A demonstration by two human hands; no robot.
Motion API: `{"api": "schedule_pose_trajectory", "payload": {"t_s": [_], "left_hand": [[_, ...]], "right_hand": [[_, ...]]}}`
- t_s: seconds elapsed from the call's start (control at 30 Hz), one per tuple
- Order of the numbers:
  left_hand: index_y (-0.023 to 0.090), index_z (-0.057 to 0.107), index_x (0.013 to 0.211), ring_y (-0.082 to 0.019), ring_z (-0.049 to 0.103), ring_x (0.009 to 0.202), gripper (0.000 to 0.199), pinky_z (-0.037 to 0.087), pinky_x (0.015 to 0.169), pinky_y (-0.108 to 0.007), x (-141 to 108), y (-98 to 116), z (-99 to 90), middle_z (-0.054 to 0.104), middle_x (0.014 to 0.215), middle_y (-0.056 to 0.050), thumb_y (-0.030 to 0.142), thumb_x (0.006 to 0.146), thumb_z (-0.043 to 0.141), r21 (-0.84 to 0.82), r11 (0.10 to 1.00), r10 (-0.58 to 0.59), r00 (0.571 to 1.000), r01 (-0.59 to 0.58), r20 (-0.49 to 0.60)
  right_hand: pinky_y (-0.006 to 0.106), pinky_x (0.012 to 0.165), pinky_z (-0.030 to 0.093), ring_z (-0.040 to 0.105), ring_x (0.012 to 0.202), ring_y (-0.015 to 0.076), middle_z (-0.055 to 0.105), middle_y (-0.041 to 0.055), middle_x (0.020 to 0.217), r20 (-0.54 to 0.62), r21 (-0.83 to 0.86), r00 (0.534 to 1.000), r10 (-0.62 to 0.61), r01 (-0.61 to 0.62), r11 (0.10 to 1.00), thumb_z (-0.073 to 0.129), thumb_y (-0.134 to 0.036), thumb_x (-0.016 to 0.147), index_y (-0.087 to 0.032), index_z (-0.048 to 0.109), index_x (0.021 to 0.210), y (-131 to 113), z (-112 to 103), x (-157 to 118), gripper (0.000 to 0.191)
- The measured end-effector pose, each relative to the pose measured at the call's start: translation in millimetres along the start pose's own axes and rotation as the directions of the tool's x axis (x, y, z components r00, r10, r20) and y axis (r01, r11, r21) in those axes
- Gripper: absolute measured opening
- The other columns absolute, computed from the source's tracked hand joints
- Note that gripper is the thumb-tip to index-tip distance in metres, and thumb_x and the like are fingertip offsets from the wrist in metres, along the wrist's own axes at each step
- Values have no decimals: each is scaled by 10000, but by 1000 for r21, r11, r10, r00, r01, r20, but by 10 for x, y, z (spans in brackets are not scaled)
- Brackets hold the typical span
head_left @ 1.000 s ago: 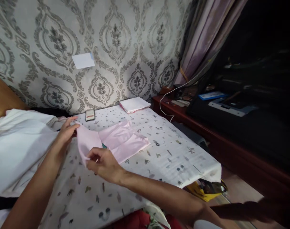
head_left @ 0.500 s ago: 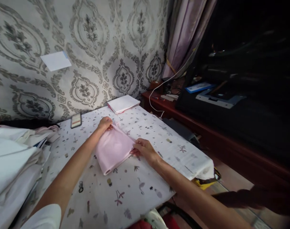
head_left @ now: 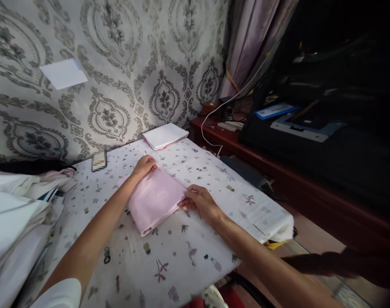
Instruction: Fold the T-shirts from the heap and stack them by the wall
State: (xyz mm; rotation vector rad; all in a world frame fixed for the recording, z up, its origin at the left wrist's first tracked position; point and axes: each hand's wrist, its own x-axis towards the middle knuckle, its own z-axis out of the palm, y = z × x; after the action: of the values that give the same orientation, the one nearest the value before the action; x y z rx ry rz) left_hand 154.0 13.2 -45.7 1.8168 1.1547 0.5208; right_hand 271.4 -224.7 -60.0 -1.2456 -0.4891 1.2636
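The left hand [head_left: 146, 164] is curling its fingers tightly on the far corner of the single pink cloth [head_left: 158, 195], and the right hand [head_left: 199, 202] is pinching its right edge, as it is lying doubled on the patterned cover [head_left: 169, 256]. The folding is looking well along, with both edges not yet released. One folded white bundle [head_left: 166, 135] is resting behind, and one loose heap [head_left: 17, 218] (layers overlapping, uncountable) is seemingly remaining unfolded.

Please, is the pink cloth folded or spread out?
Folded: the pink cloth lies compact, with layers showing along its near edge; the left hand and right hand hold its edges.
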Motion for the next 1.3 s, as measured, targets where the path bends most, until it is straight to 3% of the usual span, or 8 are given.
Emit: {"api": "schedule_pose_trajectory", "payload": {"t_s": [0.27, 0.47, 0.63, 0.73, 0.8, 0.9, 1.0, 1.3], "left_hand": [[223, 472, 1471, -276, 499, 1384, 559, 409, 1132, -403, -903, -203, -284, 496, 1530, -132, 443, 958, 494, 369, 834, 333, 907, -410, 257], [218, 335, 1565, -261, 183, 1554, 658, 102, 1259, -541, -1512, -313, -146, 270, 1658, -133, 575, 1013, 350, 602, 581, 325, 834, -549, 447], [220, 348, 1560, -275, 204, 1548, 661, 120, 1253, -562, -1749, -350, 12, 280, 1651, -146, 585, 1008, 358, 616, 523, 369, 808, -589, 459], [228, 414, 1526, -270, 272, 1527, 614, 177, 1256, -521, -1857, -403, 28, 342, 1629, -134, 551, 1004, 403, 568, 508, 433, 762, -647, 481], [245, 494, 1463, -253, 383, 1470, 511, 267, 1231, -479, -1810, -455, -85, 460, 1565, -115, 481, 1019, 405, 501, 547, 508, 742, -671, 438], [214, 612, 1288, -255, 552, 1255, 377, 422, 1090, -455, -1475, -568, -460, 642, 1320, -126, 349, 1010, 397, 482, 708, 544, 834, -516, 94], [163, 670, 1058, -270, 575, 1058, 282, 453, 967, -435, -972, -708, -873, 671, 1072, -120, 327, 896, 507, 434, 885, 295, 924, -168, -243], [196, 548, 687, -135, 454, 615, 233, 344, 611, -257, -527, -841, -1055, 517, 631, 40, 416, 719, 614, 185, 978, 110, 990, -93, -85]], "right_hand": [[232, 457, 414, 568, 453, 129, 644, -2, 568, -9, -361, 1000, -26, 21, 932, 592, -268, 837, -204, 545, 751, -63, -84, -13, 117], [282, 665, 455, 607, 635, 166, 652, -31, 662, 168, -872, 878, -448, 345, 348, 489, -266, 908, -199, 613, 1209, -282, 121, 71, 332], [311, 1056, 416, 546, 1291, 206, 601, 135, 1405, 555, -801, 768, -321, 597, 42, 433, -191, 974, -124, 551, 1374, -323, 763, 677, 422], [352, 1181, 293, 407, 1431, 217, 502, 165, 1510, 543, -838, 810, -221, 538, -87, 373, -200, 1018, -80, 544, 1376, -235, 1024, 1073, 414], [421, 1215, 234, 347, 1472, 237, 451, 171, 1551, 489, -872, 849, -202, 476, -109, 328, -230, 1043, -75, 522, 1392, -160, 1077, 1250, 429], [489, 1233, 171, 253, 1519, 248, 358, 151, 1616, 460, -888, 865, -201, 448, -105, 296, -288, 1059, -105, 466, 1444, -67, 1044, 1375, 458], [477, 1239, 156, 228, 1530, 229, 346, 121, 1628, 457, -890, 867, -199, 444, -105, 285, -328, 1063, -138, 442, 1469, -21, 1000, 1406, 475], [468, 1234, 155, 210, 1536, 218, 338, 112, 1634, 455, -890, 870, -190, 440, -119, 291, -355, 1061, -164, 446, 1474, -14, 998, 1435, 481]]}}
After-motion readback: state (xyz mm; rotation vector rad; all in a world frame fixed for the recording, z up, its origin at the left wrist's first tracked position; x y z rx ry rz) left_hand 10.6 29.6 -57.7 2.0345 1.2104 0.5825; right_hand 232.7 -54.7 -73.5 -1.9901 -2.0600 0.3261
